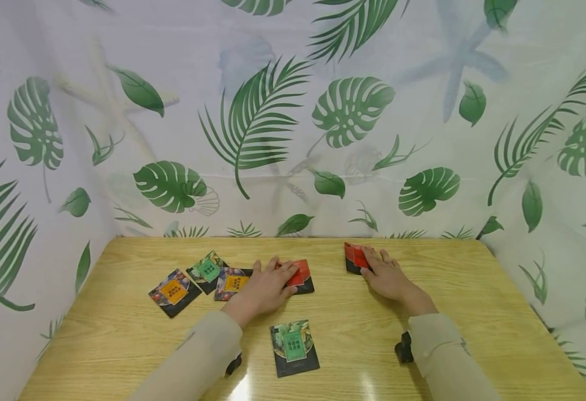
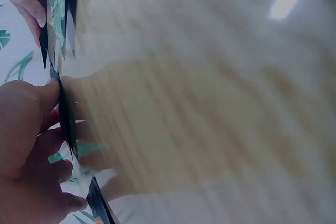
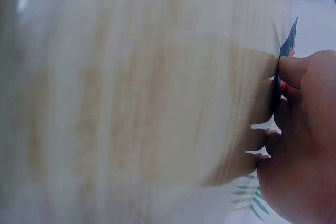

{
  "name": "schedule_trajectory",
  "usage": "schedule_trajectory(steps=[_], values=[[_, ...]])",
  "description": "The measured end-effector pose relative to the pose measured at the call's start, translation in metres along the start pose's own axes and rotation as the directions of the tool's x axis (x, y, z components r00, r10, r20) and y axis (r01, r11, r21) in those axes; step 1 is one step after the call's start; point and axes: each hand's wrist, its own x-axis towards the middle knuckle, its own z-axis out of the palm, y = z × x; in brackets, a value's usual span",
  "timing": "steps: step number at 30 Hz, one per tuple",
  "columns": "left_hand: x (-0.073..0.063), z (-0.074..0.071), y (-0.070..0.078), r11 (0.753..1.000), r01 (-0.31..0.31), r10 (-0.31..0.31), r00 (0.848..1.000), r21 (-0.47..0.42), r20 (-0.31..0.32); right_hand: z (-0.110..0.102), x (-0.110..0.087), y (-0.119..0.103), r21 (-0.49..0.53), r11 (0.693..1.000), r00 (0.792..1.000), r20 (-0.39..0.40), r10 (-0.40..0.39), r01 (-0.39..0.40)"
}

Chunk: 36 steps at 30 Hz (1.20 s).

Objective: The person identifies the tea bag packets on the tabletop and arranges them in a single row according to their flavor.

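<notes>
On the wooden table, my left hand (image 1: pixel 261 291) rests its outstretched fingers on a red and black packet (image 1: pixel 304 275). Farther right, a second red and black packet (image 1: pixel 353 258) lies partly covered by my right hand (image 1: pixel 392 280), whose fingers press on it from above. In the left wrist view the thumb (image 2: pixel 47 95) touches the dark packet edge (image 2: pixel 66 121). A dark packet corner (image 3: pixel 289 38) sticks up beside the thumb in the right wrist view. Between my forearms lies a green-labelled packet (image 1: pixel 295 348), flat and face up.
Left of my left hand lie an orange-labelled packet (image 1: pixel 175 292), a green-labelled packet (image 1: pixel 207 269) and another orange-labelled packet (image 1: pixel 231 284), close together. A leaf-patterned cloth (image 1: pixel 272 122) hangs behind the table (image 1: pixel 498 312) and along its sides.
</notes>
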Motion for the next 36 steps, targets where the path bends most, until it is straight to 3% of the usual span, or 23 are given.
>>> schedule_trajectory(steps=[11, 25, 36], values=[[0.023, 0.001, 0.011, 1.000, 0.018, -0.019, 0.999, 0.018, 0.039, -0.002, -0.002, 0.008, 0.017, 1.000, 1.000, 0.011, -0.007, 0.006], [0.048, 0.001, 0.029, 0.996, 0.053, -0.057, 0.997, 0.071, 0.051, -0.009, 0.002, 0.005, 0.045, 0.999, 0.998, 0.054, -0.030, 0.028], [0.067, 0.002, 0.042, 0.993, 0.087, -0.095, 0.991, 0.080, 0.098, -0.009, 0.003, 0.002, 0.040, 0.999, 0.998, 0.061, -0.023, 0.021]])
